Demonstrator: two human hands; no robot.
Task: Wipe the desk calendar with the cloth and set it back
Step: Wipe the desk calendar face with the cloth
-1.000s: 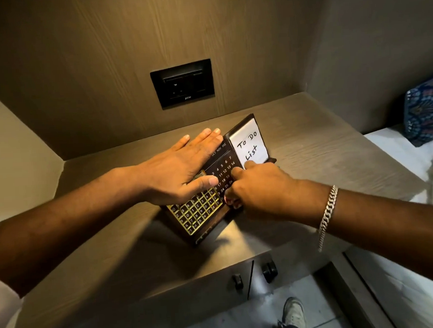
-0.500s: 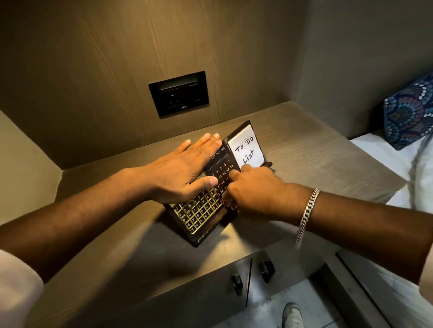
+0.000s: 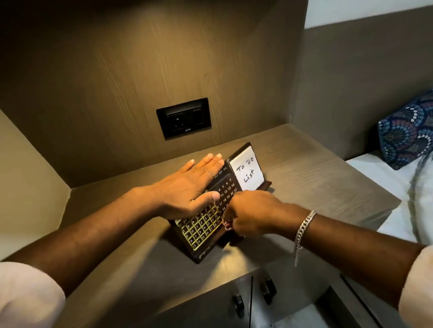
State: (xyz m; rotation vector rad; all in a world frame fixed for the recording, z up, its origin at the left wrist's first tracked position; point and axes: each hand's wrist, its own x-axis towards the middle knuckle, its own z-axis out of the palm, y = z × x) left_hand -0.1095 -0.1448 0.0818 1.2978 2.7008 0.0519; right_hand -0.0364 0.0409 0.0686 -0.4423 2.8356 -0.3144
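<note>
The desk calendar, a dark wooden stand with a gold-lined number grid and a white "To Do List" note, stands tilted on the brown desk top. My left hand lies flat over its top edge with the thumb on the front face, holding it steady. Lower on the face, my right hand presses with curled fingers and wears a silver bracelet. A small pinkish bit of cloth peeks out under those fingers. The rest of the cloth is hidden.
A black wall socket sits on the wood panel behind the desk. Side walls close in the alcove on the left. A bed with white sheets and a patterned blue pillow lies to the right. Cupboard knobs are below the desk edge.
My right hand has slid down the calendar's face toward me, away from the note. My left hand stays on top. My view has tilted upward.
</note>
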